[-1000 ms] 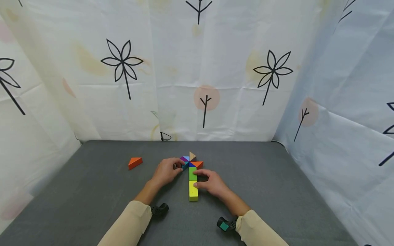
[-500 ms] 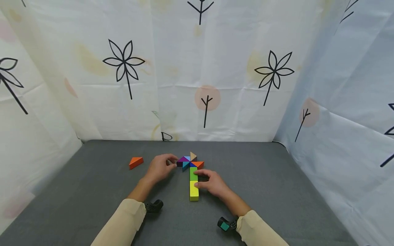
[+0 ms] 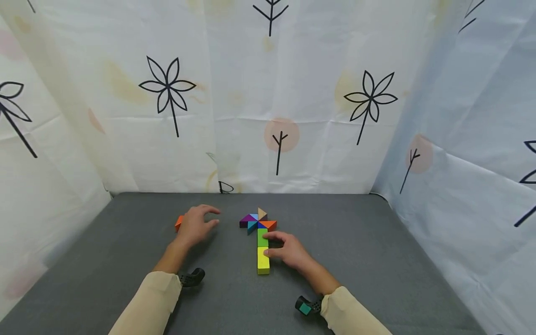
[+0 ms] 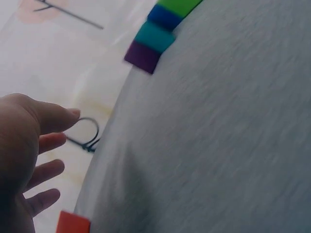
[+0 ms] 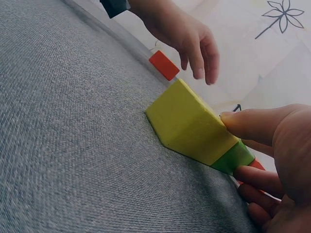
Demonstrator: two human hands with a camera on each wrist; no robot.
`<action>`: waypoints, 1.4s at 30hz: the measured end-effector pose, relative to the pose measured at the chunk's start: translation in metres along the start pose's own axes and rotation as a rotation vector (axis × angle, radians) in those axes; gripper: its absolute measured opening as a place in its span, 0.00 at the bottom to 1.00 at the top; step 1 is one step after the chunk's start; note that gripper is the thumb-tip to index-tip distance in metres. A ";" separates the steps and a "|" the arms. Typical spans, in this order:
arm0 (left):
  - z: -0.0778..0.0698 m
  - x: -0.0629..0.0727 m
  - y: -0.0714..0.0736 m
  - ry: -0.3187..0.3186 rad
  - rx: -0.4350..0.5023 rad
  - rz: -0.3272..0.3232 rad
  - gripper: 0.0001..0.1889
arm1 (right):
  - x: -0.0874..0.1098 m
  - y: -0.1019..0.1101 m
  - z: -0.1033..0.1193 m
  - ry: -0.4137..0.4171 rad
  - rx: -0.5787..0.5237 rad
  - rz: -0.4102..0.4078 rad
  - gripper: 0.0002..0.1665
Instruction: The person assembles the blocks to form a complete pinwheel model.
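My left hand point(image 3: 196, 225) is in the air with loosely spread fingers and holds nothing. It partly covers a lone orange triangular block point(image 3: 178, 224). With thumb and fingertips, my right hand point(image 3: 289, 249) touches the right side of a yellow block point(image 3: 263, 264) and a green block point(image 3: 261, 242). Those two lie end to end in a line. At the green block's far end sit small triangular blocks in a pinwheel: purple point(image 3: 248, 218), teal point(image 3: 251, 227), light blue point(image 3: 254, 216), natural wood point(image 3: 261, 214), blue point(image 3: 261, 225) and orange point(image 3: 270, 224).
A grey cloth-covered table point(image 3: 360, 242) spreads beneath the blocks. White patterned curtains point(image 3: 318, 153) hang at its back and sides. Each wrist wears a black camera band, such as the left one point(image 3: 192, 278).
My left hand has let go of the teal and purple side of the pinwheel and moved left toward the lone orange block. My right hand has stayed against the yellow and green blocks.
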State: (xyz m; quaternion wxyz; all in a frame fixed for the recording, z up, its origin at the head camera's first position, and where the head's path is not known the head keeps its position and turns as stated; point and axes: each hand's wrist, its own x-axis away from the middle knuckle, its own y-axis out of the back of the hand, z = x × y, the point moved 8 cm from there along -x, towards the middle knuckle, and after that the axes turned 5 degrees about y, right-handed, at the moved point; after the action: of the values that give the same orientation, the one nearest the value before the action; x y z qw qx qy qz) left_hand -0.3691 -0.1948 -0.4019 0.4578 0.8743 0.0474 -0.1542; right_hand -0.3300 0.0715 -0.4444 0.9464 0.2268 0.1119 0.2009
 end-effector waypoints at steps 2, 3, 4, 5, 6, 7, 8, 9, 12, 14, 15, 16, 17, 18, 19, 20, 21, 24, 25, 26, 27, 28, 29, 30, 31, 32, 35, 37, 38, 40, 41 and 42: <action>0.007 0.000 0.007 -0.014 -0.032 -0.016 0.14 | 0.000 -0.001 0.000 0.007 0.002 0.004 0.25; 0.011 0.001 0.011 -0.010 -0.042 -0.021 0.15 | 0.000 -0.002 -0.001 0.010 0.001 0.005 0.25; 0.016 0.001 0.014 -0.003 -0.044 -0.022 0.15 | 0.000 -0.002 -0.001 0.014 0.004 0.007 0.25; 0.021 0.001 0.017 0.006 -0.046 -0.022 0.16 | 0.000 -0.002 -0.001 0.016 0.008 0.006 0.25; 0.026 0.002 0.020 0.014 -0.045 -0.020 0.16 | 0.000 -0.002 -0.002 0.019 0.011 0.006 0.25; 0.030 0.002 0.022 0.026 -0.039 -0.013 0.17 | 0.000 -0.002 -0.002 0.021 0.013 0.006 0.25; 0.034 0.002 0.025 0.036 -0.031 -0.003 0.18 | 0.000 -0.002 -0.002 0.021 0.012 0.004 0.25; 0.039 0.003 0.026 0.044 -0.023 0.010 0.19 | 0.000 -0.002 -0.002 0.023 0.013 0.003 0.25; 0.049 0.003 0.031 0.053 -0.003 0.042 0.21 | 0.001 -0.001 -0.001 0.021 0.011 0.001 0.25; 0.054 0.004 0.033 0.053 0.011 0.058 0.22 | 0.001 -0.001 -0.001 0.017 0.012 0.001 0.25; 0.057 0.004 0.034 0.060 0.018 0.065 0.23 | 0.001 -0.001 -0.001 0.015 0.013 0.001 0.25; 0.061 0.005 0.035 0.072 0.026 0.074 0.23 | 0.001 -0.001 0.000 0.014 0.010 0.001 0.25; 0.064 0.005 0.036 0.083 0.032 0.081 0.23 | 0.001 -0.001 0.000 0.012 0.010 0.001 0.25; 0.067 0.006 0.036 0.099 0.040 0.088 0.24 | 0.001 -0.002 0.000 0.011 0.009 0.002 0.25; 0.071 0.007 0.037 0.118 0.043 0.094 0.24 | 0.001 -0.002 0.000 0.010 0.009 0.001 0.25; 0.074 0.008 0.037 0.135 0.043 0.099 0.24 | 0.001 -0.002 0.000 0.010 0.008 0.002 0.25; 0.078 0.009 0.037 0.151 0.042 0.101 0.23 | 0.001 -0.002 0.000 0.010 0.004 0.003 0.25; 0.083 0.010 0.039 0.175 0.020 0.095 0.22 | 0.001 -0.002 -0.001 0.007 0.001 0.003 0.25; 0.085 0.010 0.039 0.180 0.010 0.092 0.21 | 0.001 -0.002 -0.001 0.006 0.001 0.004 0.25; 0.085 0.010 0.039 0.183 0.002 0.090 0.20 | 0.001 -0.002 -0.002 0.005 0.002 0.003 0.25; 0.086 0.009 0.039 0.188 -0.005 0.091 0.20 | 0.000 -0.002 -0.003 0.003 0.002 0.002 0.25; 0.086 0.009 0.040 0.190 -0.016 0.094 0.19 | 0.000 -0.002 -0.003 0.002 0.007 0.001 0.25; 0.086 0.009 0.040 0.193 -0.026 0.096 0.19 | 0.000 -0.001 -0.003 0.002 0.009 0.000 0.25; 0.086 0.009 0.040 0.197 -0.032 0.098 0.19 | 0.000 -0.001 -0.003 0.002 0.009 0.000 0.25; 0.086 0.009 0.040 0.204 -0.037 0.100 0.19 | 0.000 -0.001 -0.003 0.003 0.011 0.000 0.25; 0.086 0.009 0.039 0.209 -0.041 0.102 0.19 | 0.000 -0.002 -0.003 0.002 0.010 0.001 0.25; 0.084 0.009 0.040 0.211 -0.054 0.101 0.18 | 0.000 -0.002 -0.002 0.006 0.011 0.003 0.25; 0.080 0.009 0.042 0.195 -0.067 0.092 0.17 | 0.000 -0.002 -0.002 0.010 0.010 0.004 0.25; 0.077 0.010 0.042 0.180 -0.077 0.086 0.16 | 0.000 -0.002 -0.002 0.011 0.011 0.004 0.25; 0.071 0.010 0.043 0.150 -0.092 0.081 0.16 | 0.000 -0.002 -0.002 0.013 0.014 0.003 0.25; 0.069 0.010 0.043 0.138 -0.100 0.082 0.15 | 0.000 -0.002 -0.002 0.012 0.015 0.003 0.25; 0.067 0.011 0.043 0.129 -0.103 0.085 0.15 | 0.000 -0.002 -0.002 0.012 0.014 0.002 0.25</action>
State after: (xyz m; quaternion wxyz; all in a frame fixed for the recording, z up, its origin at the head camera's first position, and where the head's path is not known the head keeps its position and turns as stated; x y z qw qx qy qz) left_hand -0.3646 -0.2743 -0.4073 0.5044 0.8588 0.0474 -0.0755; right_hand -0.3295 0.0709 -0.4466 0.9439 0.2325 0.1190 0.2023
